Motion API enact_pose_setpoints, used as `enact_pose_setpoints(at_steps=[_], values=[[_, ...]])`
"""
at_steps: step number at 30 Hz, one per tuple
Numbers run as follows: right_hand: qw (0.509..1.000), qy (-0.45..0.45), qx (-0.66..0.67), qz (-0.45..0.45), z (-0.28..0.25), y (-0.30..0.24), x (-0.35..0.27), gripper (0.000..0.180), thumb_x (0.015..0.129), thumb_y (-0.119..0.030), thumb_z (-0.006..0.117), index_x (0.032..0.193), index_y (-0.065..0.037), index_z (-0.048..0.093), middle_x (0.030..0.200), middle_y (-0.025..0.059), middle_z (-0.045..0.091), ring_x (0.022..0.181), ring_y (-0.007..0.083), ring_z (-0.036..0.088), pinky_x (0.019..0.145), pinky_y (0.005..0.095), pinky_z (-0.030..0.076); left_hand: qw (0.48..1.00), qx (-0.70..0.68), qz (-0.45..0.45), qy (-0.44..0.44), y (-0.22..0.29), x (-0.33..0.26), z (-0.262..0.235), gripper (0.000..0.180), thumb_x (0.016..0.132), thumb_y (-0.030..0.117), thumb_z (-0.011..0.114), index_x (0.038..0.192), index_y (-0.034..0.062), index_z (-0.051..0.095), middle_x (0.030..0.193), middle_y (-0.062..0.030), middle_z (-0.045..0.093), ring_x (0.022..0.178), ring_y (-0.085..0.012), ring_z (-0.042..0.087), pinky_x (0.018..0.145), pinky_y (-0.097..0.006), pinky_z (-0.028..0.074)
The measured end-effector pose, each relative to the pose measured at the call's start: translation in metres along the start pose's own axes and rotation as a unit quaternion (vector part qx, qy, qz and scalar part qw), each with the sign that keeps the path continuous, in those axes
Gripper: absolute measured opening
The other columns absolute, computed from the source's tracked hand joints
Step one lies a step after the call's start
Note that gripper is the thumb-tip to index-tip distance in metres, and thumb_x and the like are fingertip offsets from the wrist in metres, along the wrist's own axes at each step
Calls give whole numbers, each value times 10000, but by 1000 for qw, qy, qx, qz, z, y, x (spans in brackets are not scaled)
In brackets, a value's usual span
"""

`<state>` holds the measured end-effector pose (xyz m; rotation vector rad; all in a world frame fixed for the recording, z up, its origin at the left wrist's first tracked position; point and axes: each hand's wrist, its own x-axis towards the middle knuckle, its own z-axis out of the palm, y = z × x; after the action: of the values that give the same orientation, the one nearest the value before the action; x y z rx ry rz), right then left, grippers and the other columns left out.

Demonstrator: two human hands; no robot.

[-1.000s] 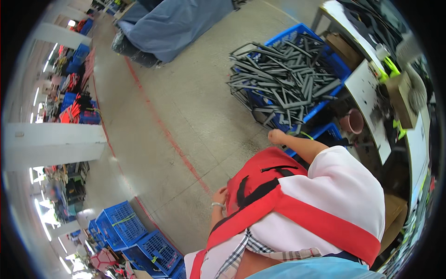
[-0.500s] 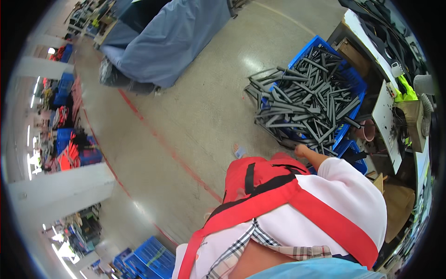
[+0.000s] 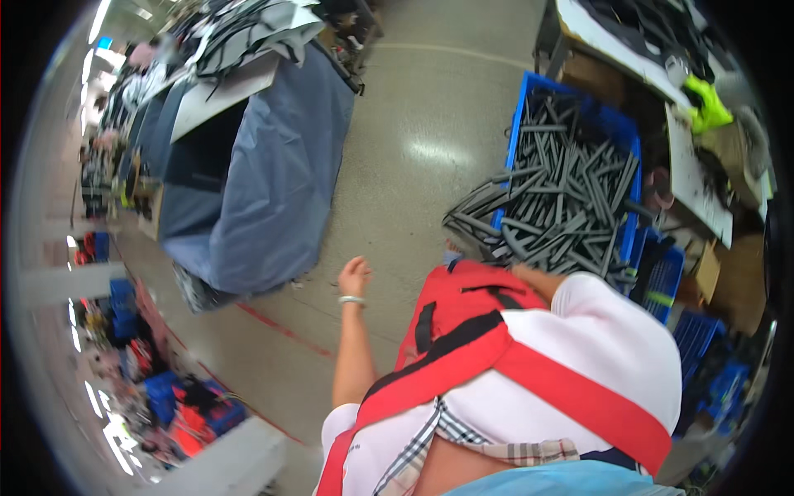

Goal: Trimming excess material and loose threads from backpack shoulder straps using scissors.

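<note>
My left hand (image 3: 355, 275), with a light bracelet at its wrist, is held out over the floor, left of the red apron or bag (image 3: 463, 310) on my front. Its fingers look loosely curled in, and nothing shows in them. My right hand (image 3: 526, 274) is low beside the red cloth, near a blue crate (image 3: 518, 124). Most of that hand is hidden, fingers included. Heaped in the crate are many long, thin dark grey strips (image 3: 571, 186), some spilling over its near left side.
A cart or table draped in grey-blue cloth (image 3: 285, 178) stands ahead to the left, with dark and white pieces (image 3: 248, 37) piled on top. Along the right run a worktable (image 3: 633, 54), a white board (image 3: 693, 178) and more blue crates (image 3: 697, 335). Red lines (image 3: 285, 331) mark the floor.
My left arm and hand have come into view. The view has turned: the draped cart now appears nearer and lower, and more blue crates show at the right.
</note>
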<state>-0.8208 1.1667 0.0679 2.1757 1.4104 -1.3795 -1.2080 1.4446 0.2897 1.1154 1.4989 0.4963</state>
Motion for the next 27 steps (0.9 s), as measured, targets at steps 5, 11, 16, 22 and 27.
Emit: enact_pose_setpoints(at_steps=[5,11,16,22,27], values=[[981,70,131,-122,-97,-108,53,277,739,-344,653,853,-104,732,755,118,694,667,228,672,607,364,537,964,178,12,-199,-17,40,8,234,874,119,618,1081,21,667,993,-76,699,849,-146,645,753,-288,517],[919,64,382,-67,-199,-148,69,160,844,-142,580,936,-37,659,757,81,671,625,167,645,523,317,523,890,410,-67,-188,-27,121,-62,275,840,269,611,1018,84,709,889,-116,709,708,-246,665,622,-377,529],[967,229,107,16,-191,-113,122,256,826,-183,490,772,-53,705,785,148,695,648,291,672,604,405,540,737,414,307,-438,-2,238,-57,294,856,324,509,902,99,692,877,-152,694,759,-305,678,648,-436,526],[999,32,2,4,-202,-89,133,256,801,-179,520,872,-42,724,866,160,694,823,286,690,690,404,544,691,479,363,-401,96,367,-38,278,856,306,509,891,97,689,861,-148,697,749,-285,682,640,-416,530],[899,282,259,215,-308,-155,176,269,857,-239,493,838,-36,668,881,173,684,854,341,661,726,432,522,852,343,-24,-395,222,539,59,152,807,116,562,875,101,697,784,-41,706,672,-198,674,588,-362,534]])
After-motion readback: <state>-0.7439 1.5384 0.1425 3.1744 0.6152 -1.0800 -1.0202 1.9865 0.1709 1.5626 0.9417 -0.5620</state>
